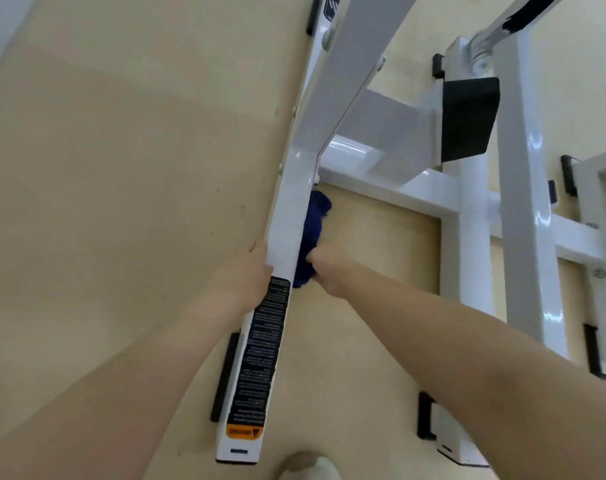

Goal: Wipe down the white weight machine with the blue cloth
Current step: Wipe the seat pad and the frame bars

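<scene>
The white weight machine (467,216) fills the middle and right of the head view, seen from above, with its base bars on the beige floor. A long white base bar (287,216) runs from the bottom centre up to a joint. My left hand (241,278) rests against the bar's left side, fingers wrapped on its edge. My right hand (329,268) is shut on the dark blue cloth (313,230), which is pressed against the bar's right side. Part of the cloth is hidden behind the bar.
A black warning label (260,351) with an orange tag covers the bar's near end. A black pad (467,119) sits on the frame at upper right. Black rubber feet line the frame. A shoe toe (308,467) shows at the bottom edge. Beige floor spreads to the left.
</scene>
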`<state>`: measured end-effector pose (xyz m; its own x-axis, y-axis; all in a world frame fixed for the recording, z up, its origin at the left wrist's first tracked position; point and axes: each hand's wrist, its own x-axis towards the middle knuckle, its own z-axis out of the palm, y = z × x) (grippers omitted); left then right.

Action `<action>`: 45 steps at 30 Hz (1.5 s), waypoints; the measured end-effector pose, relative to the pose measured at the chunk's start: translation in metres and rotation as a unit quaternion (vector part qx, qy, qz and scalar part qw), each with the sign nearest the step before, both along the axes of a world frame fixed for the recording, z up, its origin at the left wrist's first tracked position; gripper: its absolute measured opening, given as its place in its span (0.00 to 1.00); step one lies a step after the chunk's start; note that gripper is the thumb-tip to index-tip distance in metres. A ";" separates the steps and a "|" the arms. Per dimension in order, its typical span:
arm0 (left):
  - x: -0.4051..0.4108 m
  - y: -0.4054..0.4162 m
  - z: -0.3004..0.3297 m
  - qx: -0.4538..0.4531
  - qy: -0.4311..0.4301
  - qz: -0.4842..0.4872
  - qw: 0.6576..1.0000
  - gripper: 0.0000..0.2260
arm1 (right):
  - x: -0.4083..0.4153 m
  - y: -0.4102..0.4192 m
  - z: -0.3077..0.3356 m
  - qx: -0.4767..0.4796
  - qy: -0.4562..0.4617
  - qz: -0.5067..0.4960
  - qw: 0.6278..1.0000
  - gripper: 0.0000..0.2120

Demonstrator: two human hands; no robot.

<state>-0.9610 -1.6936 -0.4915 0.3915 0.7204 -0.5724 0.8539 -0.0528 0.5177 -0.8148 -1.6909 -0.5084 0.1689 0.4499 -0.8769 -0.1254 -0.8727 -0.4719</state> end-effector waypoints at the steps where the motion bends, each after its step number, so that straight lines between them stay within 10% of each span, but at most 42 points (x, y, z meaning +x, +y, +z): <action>1: -0.001 -0.007 -0.009 -0.026 -0.034 0.032 0.999 0.17 | 0.005 -0.011 -0.005 -0.021 -0.010 0.055 0.998 0.23; 7: -0.002 -0.011 -0.025 -0.136 -0.175 0.167 0.961 0.23 | -0.006 0.010 -0.005 0.030 0.017 -0.152 0.988 0.13; 14: -0.002 -0.015 -0.010 -0.176 -0.199 0.258 0.929 0.24 | -0.039 -0.114 0.018 -0.075 0.078 0.009 0.994 0.22; 21: -0.008 -0.040 -0.004 -0.128 -0.190 0.369 0.900 0.22 | -0.018 -0.051 0.016 0.012 0.053 -0.128 0.990 0.25; 29: -0.006 -0.046 -0.003 -0.104 -0.183 0.276 0.938 0.25 | -0.033 -0.116 0.018 -0.073 0.072 -0.052 0.993 0.25; 45: 0.022 0.034 0.003 0.101 0.002 -0.090 0.991 0.30 | 0.009 0.049 0.007 0.095 -0.080 0.004 0.992 0.23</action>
<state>-0.9391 -1.6598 -0.4888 0.5231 0.7388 -0.4248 0.8226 -0.3074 0.4783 -0.8063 -1.6420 -0.5017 0.2947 0.6073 -0.7378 -0.0286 -0.7662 -0.6420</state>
